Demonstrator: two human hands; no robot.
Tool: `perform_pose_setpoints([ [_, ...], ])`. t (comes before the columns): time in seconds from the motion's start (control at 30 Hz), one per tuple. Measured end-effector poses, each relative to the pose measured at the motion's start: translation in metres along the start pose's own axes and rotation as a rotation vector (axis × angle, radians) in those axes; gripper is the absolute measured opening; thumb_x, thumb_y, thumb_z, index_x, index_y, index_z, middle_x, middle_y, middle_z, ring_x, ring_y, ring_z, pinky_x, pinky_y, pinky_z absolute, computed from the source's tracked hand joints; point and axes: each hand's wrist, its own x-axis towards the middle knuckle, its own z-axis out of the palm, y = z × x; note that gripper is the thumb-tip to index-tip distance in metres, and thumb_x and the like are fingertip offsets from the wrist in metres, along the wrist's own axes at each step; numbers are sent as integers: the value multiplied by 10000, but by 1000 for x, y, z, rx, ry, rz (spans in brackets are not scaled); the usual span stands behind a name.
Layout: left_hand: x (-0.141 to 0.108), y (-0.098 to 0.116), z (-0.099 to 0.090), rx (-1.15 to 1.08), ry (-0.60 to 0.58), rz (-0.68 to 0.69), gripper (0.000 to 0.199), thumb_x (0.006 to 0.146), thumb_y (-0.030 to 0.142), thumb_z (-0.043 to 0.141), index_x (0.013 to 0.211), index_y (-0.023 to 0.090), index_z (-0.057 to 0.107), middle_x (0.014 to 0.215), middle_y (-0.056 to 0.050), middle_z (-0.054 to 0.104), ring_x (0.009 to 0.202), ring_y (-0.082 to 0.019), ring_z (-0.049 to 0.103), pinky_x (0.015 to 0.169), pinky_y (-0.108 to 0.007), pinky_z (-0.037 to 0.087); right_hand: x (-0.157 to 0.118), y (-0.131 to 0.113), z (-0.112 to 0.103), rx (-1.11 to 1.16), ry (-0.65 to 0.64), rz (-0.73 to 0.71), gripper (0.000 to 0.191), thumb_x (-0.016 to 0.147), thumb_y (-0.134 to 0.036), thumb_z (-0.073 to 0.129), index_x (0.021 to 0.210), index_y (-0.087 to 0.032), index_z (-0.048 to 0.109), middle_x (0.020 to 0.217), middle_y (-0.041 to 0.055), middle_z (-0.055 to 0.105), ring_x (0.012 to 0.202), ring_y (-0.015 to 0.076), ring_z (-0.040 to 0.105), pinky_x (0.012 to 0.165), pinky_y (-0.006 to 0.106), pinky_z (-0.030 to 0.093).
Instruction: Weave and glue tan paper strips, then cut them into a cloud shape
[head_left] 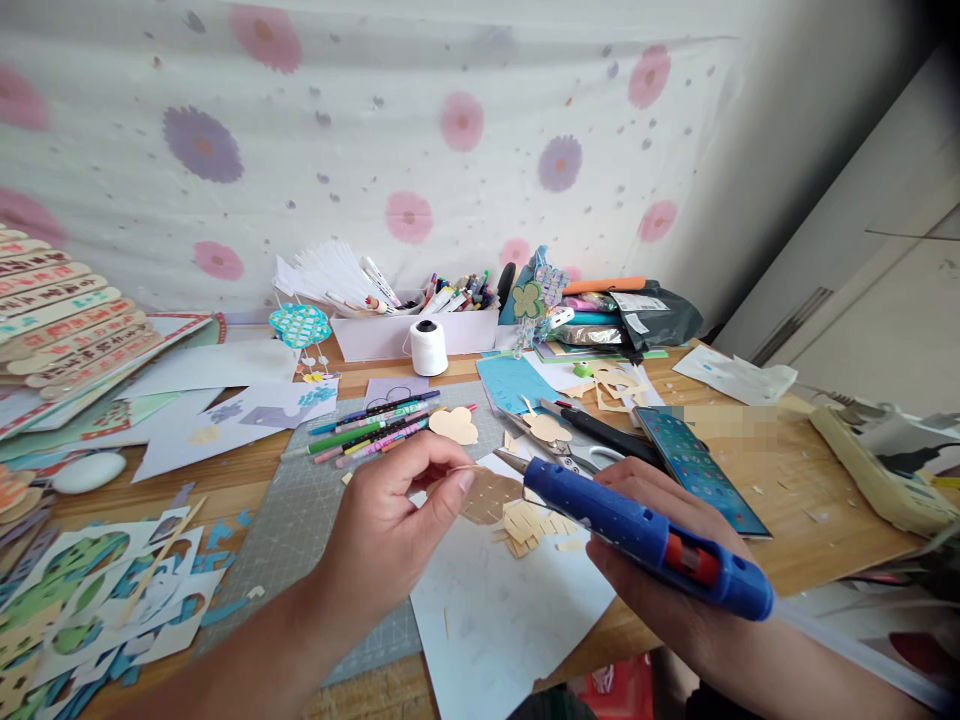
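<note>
My right hand (675, 560) is wrapped around a blue hot glue gun (600, 505), its metal nozzle pointing left toward my other hand. A translucent glue stick (855, 655) sticks out of the gun's back end. With thumb and forefinger together, my left hand (409, 510) pinches the edge of a brown paper cutout (489, 497) just left of the nozzle; part of the cutout is behind the fingers. Several small cream paper strips (534, 527) lie beside it on a white sheet (502, 610). A cream cloud-shaped cutout (453, 426) rests beyond my left hand.
Behind the hands lie several pens (375, 430), scissors (592, 455) and a phone (701, 465) at the right. A white thread spool (428, 348) stands before a pen box (367, 338). Paper scraps (97, 590) cover the left side, partly over a grey cutting mat (262, 545).
</note>
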Motion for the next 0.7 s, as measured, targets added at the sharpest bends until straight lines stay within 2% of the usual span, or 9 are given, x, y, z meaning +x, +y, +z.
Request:
perform_pose_setpoints([
  [0.13, 0, -3, 2, 31, 16, 16, 70, 853, 193, 612, 843, 235, 667, 706, 41, 674, 600, -105, 606, 542, -199, 464, 0, -3, -1, 22, 13, 23, 149, 795, -84, 555, 796, -233, 555, 852, 11, 573, 717, 169, 574, 646, 312, 455],
  [0.37, -4, -7, 5, 124, 65, 76, 136, 821, 183, 679, 919, 276, 661, 810, 58, 742, 718, -114, 716, 661, -194, 540, -2, -3, 0, 5, -25, 19, 231, 710, -40, 574, 827, -240, 572, 885, 13, 583, 756, 183, 595, 660, 314, 471],
  [0.47, -6, -7, 5, 146, 88, 88, 129, 811, 189, 691, 895, 276, 646, 796, 64, 744, 710, -114, 725, 639, -186, 542, -2, -4, 0, 15, -37, 12, 263, 690, -20, 567, 832, -242, 578, 876, 16, 583, 748, 186, 592, 651, 314, 476],
  [0.7, -3, -5, 4, 112, 70, 20, 59, 817, 207, 663, 854, 245, 635, 722, 44, 736, 663, -129, 720, 589, -198, 530, -4, -2, 2, 20, -23, -25, 333, 659, 25, 544, 856, -238, 593, 882, 20, 564, 760, 184, 579, 664, 311, 477],
])
